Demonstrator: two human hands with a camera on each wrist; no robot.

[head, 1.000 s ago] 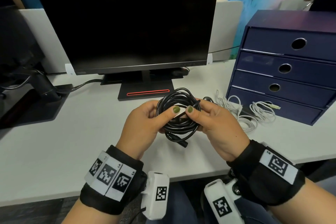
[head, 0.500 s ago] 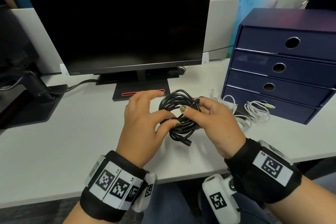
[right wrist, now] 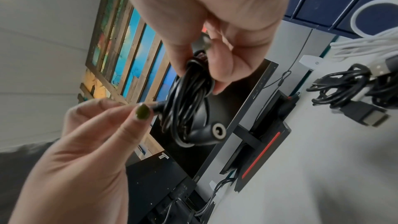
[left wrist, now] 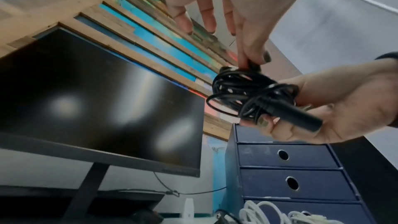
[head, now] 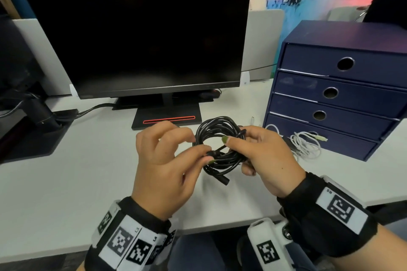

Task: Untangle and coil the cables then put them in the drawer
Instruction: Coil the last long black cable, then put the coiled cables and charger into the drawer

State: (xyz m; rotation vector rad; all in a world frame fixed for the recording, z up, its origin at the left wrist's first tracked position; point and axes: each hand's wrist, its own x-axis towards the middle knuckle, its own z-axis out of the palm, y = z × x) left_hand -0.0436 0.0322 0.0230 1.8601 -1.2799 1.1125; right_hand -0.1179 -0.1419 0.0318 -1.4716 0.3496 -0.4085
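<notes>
1. The black cable [head: 220, 145] was held as a coil above the desk [head: 66, 182], between both hands, in front of the monitor stand [head: 167, 116].
2. The right hand [head: 264, 160] gripped the coil's right side, thumb across the front of the loops and the other fingers curled behind them.
3. The left hand [head: 165, 160] pinched one cable end near the coil's middle between thumb and forefinger; its other fingers [left wrist: 206, 18] were spread and held nothing.
4. The other end, a barrel socket [right wrist: 217, 132], stuck out from the bottom of the coil.
5. White cables [head: 306, 145] lay loose on the desk against the bottom drawer [head: 330, 138] of the blue drawer unit [head: 343, 35], to the right of the hands.
6. Another black cable [right wrist: 344, 86] with a wide plug lay beside the white ones.
7. All four drawers were closed.
</notes>
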